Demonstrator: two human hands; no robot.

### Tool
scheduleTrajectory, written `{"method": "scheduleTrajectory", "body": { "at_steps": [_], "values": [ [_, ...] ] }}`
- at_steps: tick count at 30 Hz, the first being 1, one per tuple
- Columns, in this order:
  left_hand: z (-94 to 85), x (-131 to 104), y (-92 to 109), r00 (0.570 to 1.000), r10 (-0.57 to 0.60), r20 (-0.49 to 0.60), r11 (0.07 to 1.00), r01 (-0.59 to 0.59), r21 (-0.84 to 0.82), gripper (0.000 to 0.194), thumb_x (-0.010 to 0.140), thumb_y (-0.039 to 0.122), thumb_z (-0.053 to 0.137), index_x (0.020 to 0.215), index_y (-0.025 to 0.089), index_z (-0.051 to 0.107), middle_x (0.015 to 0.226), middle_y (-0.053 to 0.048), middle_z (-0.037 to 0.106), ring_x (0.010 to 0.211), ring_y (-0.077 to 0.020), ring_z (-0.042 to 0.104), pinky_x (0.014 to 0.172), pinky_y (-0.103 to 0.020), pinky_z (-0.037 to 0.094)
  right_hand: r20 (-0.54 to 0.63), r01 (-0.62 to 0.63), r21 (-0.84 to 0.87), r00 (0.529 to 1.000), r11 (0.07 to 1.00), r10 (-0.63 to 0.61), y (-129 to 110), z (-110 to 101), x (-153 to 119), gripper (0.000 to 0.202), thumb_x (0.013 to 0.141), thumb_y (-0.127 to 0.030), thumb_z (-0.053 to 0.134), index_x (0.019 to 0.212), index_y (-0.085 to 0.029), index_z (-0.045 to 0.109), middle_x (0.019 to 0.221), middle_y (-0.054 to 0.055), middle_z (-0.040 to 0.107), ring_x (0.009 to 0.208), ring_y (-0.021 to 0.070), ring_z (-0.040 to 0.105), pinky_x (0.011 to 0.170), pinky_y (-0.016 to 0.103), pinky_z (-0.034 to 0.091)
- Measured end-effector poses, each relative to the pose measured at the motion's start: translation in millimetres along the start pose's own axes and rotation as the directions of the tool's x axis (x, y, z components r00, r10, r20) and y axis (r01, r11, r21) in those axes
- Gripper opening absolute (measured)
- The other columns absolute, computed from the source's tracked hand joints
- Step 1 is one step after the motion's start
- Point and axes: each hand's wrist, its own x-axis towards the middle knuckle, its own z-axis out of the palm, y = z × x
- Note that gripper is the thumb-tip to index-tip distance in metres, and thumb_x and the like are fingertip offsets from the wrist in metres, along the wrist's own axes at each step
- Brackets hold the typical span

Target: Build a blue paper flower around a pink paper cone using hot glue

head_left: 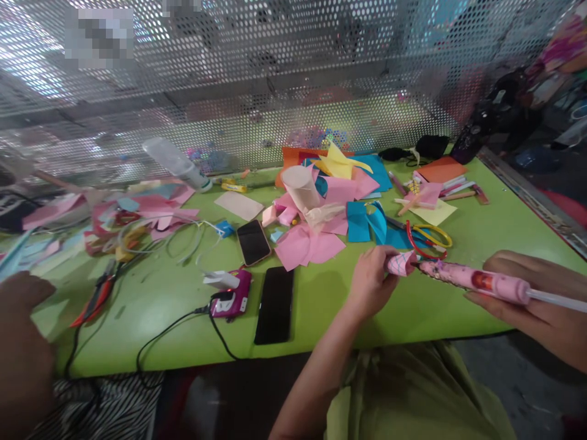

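Observation:
My left hand (372, 282) pinches a small pink rolled piece with a line pattern (400, 264). In my right hand (527, 290) is a pink glue gun (477, 280), its fingers wrapped round the body and a white stick or cord coming out of the back. The gun's dark tip points left and meets the right end of the rolled piece; whether they touch cannot be made out. Just behind the gun lie scissors with red and yellow handles (431, 237). Blue paper (358, 221) lies behind my left hand.
Two phones (274, 305) (254, 242) and a purple power adapter (233, 294) with black cables lie on the green table (183, 342). Pink paper (309, 244), a pale cup-like roll (301, 188) and a bottle (177, 164) are farther back. Another person's hand (22, 299) is at left, near orange-handled pliers (98, 296).

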Motion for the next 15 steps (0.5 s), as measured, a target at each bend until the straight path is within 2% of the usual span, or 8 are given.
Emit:
{"method": "scheduleTrajectory", "body": {
  "at_steps": [7, 15],
  "values": [
    [0.2, -0.3, -2.9, 1.0, 0.011, 0.002, 1.0, -0.011, -0.028, 0.035, 0.089, 0.009, 0.07, 0.12, 0.022, 0.061, 0.118, -0.011, 0.076, 0.105, -0.0272, 0.067, 0.09, -0.039, 0.047, 0.012, 0.01, 0.031, 1.0, 0.999, -0.011, -2.2, 0.9, -1.2, 0.036, 0.11, -0.044, 0.058, 0.078, -0.028, 0.053, 0.068, -0.002, 0.056, 0.058, 0.0192, 0.056, 0.057, 0.036, 0.038],
    [0.2, 0.3, -1.6, 0.999, -0.025, 0.033, 0.998, 0.027, -0.063, 0.034, 0.088, 0.011, 0.07, 0.119, 0.023, 0.06, 0.113, -0.009, 0.074, 0.098, -0.0249, 0.066, 0.086, -0.037, 0.048, -0.017, -0.03, -0.003, 0.999, 1.0, 0.03, 0.8, 3.2, -1.4, 0.038, 0.109, -0.047, 0.058, 0.078, -0.028, 0.05, 0.069, -0.002, 0.053, 0.059, 0.0199, 0.055, 0.058, 0.036, 0.036]
  ]
}}
